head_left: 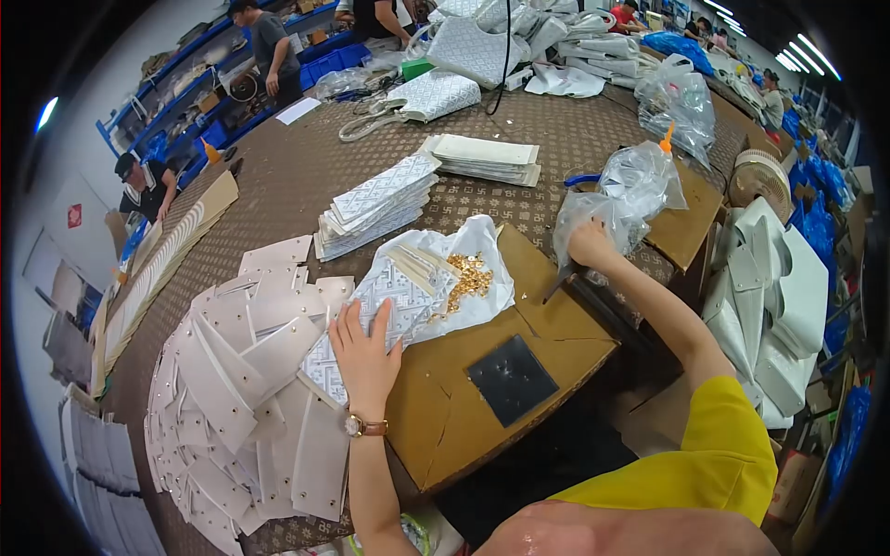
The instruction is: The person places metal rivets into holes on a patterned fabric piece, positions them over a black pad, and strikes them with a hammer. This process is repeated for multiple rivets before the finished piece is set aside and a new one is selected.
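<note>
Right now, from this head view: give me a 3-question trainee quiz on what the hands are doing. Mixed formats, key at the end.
1. True or false: the left hand lies flat on a patterned piece.
2. What does the right hand touch? A) clear plastic bag B) wristwatch C) black square pad
3. Fill in: the small gold parts lie on a white ____ sheet.

Key
1. True
2. A
3. plastic

Blue shelving (199, 93), ceiling strip lights (805, 54)
</note>
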A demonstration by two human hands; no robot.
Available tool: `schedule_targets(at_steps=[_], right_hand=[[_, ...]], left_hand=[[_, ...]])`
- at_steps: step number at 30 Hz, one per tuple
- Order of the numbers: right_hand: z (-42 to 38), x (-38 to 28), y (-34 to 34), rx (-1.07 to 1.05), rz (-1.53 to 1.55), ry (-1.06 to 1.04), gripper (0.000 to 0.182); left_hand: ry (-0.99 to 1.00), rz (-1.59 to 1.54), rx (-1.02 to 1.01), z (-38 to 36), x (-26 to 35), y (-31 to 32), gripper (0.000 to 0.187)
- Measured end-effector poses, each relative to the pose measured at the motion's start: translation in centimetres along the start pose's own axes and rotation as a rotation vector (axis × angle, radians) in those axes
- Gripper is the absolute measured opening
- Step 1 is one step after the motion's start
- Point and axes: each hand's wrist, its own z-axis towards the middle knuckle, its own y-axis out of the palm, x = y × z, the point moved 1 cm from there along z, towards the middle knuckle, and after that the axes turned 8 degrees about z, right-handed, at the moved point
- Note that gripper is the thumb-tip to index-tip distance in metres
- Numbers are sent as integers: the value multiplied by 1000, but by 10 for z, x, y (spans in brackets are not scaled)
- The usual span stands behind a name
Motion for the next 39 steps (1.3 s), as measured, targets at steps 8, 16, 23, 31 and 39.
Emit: schedule_targets(at_steps=[8,16,23,31,39], right_hand=[[22,23,39,591,-44,-225,22],[50,55,42,110,-86,-194,22],[42,47,36,399,55,-217,18],[30,54,24,353,184,-72,27],[9,20,-14,294,376,131,34]], left_hand=[[22,15,8,-3,-1,1,78],[18,27,54,-3,-1,2,74],[29,5,49,-5,-2,4,76],[28,4,53,-4,-1,0,73],[20,-11,35,-3,0,-1,74]])
